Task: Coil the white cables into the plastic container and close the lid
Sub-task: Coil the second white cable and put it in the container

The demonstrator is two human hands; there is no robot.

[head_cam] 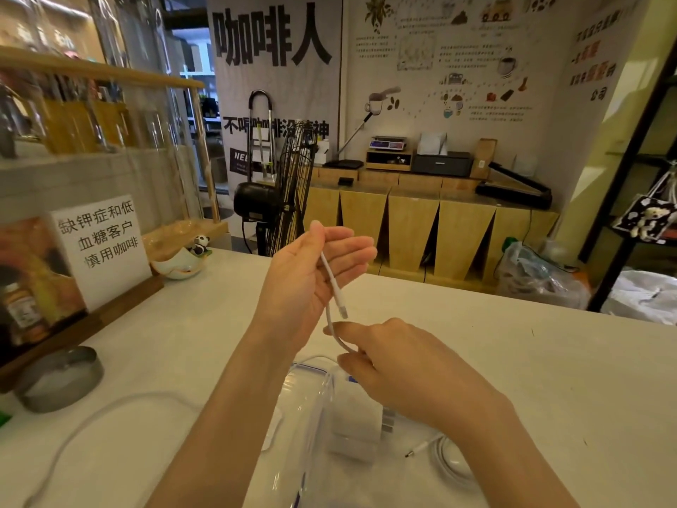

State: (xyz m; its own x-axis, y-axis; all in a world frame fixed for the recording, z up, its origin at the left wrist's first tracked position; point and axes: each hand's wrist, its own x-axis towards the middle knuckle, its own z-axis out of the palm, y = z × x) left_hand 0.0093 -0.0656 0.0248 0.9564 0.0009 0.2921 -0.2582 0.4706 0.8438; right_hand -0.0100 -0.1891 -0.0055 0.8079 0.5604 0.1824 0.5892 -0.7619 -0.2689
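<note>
The left hand (pixel 311 273) pinches the white cable (pixel 334 284) near its plug, hanging steeply downward; the right hand (pixel 403 364) grips it just below (nearer the plastic container (pixel 311 405) on the counter (pixel 549 361)).

plastic container (pixel 311 416) blurred — partly behind forearms, cable (pixel 110 412) cut off bottom-left

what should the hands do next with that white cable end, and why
Probably wrap the first loop: the left hand holds the white cable near its connector, the right hand pinches it lower down, and the rest trails loose over the plastic container, so nothing is coiled yet.
</note>
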